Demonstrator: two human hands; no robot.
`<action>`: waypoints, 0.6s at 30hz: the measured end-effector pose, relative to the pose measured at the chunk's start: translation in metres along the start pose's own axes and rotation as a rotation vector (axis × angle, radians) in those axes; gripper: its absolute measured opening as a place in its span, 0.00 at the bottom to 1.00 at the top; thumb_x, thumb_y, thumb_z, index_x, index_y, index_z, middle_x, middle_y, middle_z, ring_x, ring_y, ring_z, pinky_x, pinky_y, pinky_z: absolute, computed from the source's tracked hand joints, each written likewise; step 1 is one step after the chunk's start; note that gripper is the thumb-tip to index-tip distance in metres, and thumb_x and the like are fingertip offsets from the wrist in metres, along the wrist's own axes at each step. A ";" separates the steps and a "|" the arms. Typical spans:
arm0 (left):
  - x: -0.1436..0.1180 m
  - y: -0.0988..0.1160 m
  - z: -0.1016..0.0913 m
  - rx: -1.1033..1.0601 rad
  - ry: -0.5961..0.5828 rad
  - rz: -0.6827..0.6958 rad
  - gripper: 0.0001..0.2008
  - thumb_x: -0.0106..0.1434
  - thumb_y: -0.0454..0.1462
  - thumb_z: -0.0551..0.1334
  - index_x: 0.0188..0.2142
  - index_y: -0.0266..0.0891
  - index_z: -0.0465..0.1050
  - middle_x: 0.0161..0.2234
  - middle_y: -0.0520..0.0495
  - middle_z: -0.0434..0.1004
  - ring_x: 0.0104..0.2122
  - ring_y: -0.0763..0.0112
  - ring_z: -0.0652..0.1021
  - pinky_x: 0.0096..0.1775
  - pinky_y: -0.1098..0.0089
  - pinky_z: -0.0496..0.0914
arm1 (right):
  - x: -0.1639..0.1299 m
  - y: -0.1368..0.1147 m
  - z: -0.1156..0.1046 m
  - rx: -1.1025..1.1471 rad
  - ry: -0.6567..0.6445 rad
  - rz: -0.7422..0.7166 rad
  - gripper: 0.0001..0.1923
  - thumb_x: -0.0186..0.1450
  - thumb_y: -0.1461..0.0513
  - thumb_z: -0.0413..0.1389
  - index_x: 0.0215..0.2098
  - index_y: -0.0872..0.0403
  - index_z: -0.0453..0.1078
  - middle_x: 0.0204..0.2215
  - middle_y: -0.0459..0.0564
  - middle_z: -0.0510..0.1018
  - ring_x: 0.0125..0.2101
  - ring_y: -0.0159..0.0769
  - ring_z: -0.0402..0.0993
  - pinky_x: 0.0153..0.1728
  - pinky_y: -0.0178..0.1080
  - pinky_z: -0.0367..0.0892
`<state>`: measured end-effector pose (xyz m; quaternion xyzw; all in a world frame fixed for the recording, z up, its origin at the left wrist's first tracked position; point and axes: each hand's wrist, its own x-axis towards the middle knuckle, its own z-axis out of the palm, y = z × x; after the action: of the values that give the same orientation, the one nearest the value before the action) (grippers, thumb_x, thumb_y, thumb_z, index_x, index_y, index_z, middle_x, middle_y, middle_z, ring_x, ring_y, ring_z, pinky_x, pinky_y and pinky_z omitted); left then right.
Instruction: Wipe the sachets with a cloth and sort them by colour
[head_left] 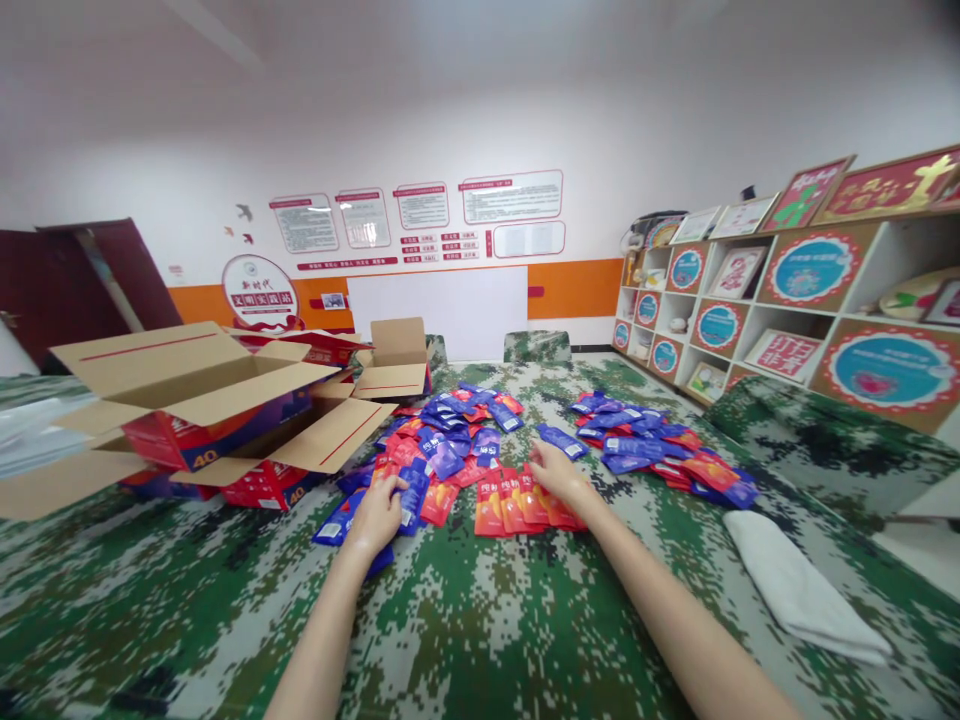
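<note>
Red & blue sachets [450,455] heaped flat, mid camo table.

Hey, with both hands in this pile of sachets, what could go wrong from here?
The left hand and right hand press on overlapping sachets; sliding them may push blue and red ones together. The pile is near a second pile, so the two might merge. Sachets could also slip under the box flaps.

- Left hand [377,513] resting on blue sachets [409,490], fingers curled over them.
- Right hand [553,470] touching red sachets [517,503].
- Camouflage tabletop [487,620]; open cartons [195,400] at left.
</note>
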<state>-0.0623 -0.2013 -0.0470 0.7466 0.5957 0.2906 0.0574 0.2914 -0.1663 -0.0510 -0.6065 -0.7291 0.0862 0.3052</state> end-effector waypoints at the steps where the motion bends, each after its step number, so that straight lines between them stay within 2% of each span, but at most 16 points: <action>1: -0.003 0.000 0.000 0.049 -0.006 -0.010 0.11 0.59 0.30 0.50 0.38 0.40 0.67 0.38 0.48 0.69 0.41 0.67 0.71 0.44 0.68 0.63 | 0.007 -0.009 0.005 -0.036 -0.032 0.008 0.24 0.55 0.68 0.49 0.51 0.60 0.64 0.37 0.54 0.75 0.37 0.38 0.70 0.39 0.35 0.62; 4: -0.011 0.003 -0.002 0.216 -0.003 -0.039 0.10 0.58 0.30 0.51 0.36 0.41 0.67 0.37 0.48 0.68 0.40 0.65 0.70 0.44 0.66 0.62 | 0.029 -0.023 0.017 -0.093 -0.068 0.048 0.21 0.53 0.70 0.50 0.45 0.59 0.67 0.33 0.52 0.76 0.35 0.37 0.70 0.35 0.33 0.60; 7: -0.017 0.010 -0.004 0.294 0.035 -0.017 0.08 0.59 0.31 0.51 0.34 0.40 0.67 0.36 0.48 0.66 0.39 0.64 0.69 0.43 0.66 0.62 | 0.053 -0.018 0.022 -0.110 -0.049 0.094 0.17 0.54 0.71 0.50 0.42 0.58 0.69 0.33 0.52 0.76 0.35 0.36 0.71 0.34 0.32 0.59; 14: -0.014 0.041 0.005 0.182 0.070 0.183 0.10 0.60 0.33 0.49 0.36 0.44 0.67 0.37 0.47 0.66 0.39 0.62 0.68 0.40 0.64 0.62 | 0.138 0.022 0.028 -0.163 0.026 0.269 0.11 0.56 0.67 0.50 0.35 0.59 0.72 0.32 0.57 0.77 0.35 0.40 0.73 0.34 0.35 0.62; 16: -0.012 0.041 0.014 0.175 0.089 0.246 0.11 0.60 0.33 0.50 0.37 0.45 0.68 0.38 0.46 0.67 0.39 0.61 0.69 0.40 0.63 0.62 | 0.165 0.035 0.033 -0.166 0.058 0.324 0.10 0.56 0.65 0.51 0.33 0.60 0.72 0.31 0.60 0.77 0.34 0.43 0.74 0.33 0.36 0.64; 18: -0.007 0.032 0.025 0.216 0.096 0.292 0.11 0.57 0.32 0.52 0.36 0.46 0.69 0.36 0.46 0.68 0.36 0.61 0.69 0.38 0.63 0.62 | 0.187 0.049 0.041 -0.161 0.097 0.367 0.09 0.56 0.63 0.52 0.30 0.60 0.73 0.29 0.62 0.77 0.32 0.45 0.75 0.30 0.37 0.65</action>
<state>-0.0231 -0.2102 -0.0568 0.8120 0.5111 0.2655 -0.0947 0.2951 0.0307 -0.0441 -0.7550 -0.5953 0.0526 0.2697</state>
